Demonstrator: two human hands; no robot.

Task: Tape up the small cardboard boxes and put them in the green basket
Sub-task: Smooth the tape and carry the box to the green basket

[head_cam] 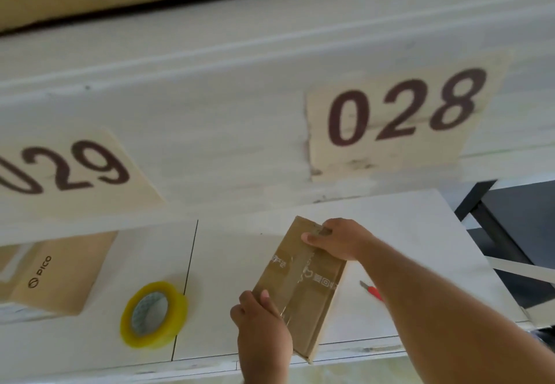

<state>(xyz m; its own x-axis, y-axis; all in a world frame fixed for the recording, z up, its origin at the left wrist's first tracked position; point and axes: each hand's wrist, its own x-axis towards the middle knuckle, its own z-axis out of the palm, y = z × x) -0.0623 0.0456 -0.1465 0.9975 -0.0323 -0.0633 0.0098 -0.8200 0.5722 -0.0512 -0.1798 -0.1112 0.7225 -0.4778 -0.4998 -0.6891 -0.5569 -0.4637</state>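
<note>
Left hand (264, 328) grip: fingers curled on the near end of the small cardboard box (300, 281), thumb lying on the top face next to the clear tape strip (295, 290). Right hand (336, 238) grip: pinching the far end of the same box, thumb on top, fingers wrapped over the far edge. Both grips are closed on the box.

Box is long and flat, brown, held between the two hands over the white bench (240, 251), slightly tilted, near end at the bench's front edge. Can't tell if the underside touches the bench. Shiny tape runs lengthwise down the middle seam of the top face; printed marks show on both sides of it.

Left of the box, apart from it, a roll of yellowish clear tape (153, 314) stands tilted on the bench, just beside a thin dark seam line. Further left, a larger brown PICO box (60, 272), partly cut off by the frame edge. Right of the box, a red-handled cutter (372, 290) lies on the bench, mostly hidden behind the right forearm.

Behind the bench, white wall panel with two tan number cards: 029 card (69, 167) at left, 028 card (402, 110) at right. Dark frame (495, 233) at far right. Green basket not in view.
</note>
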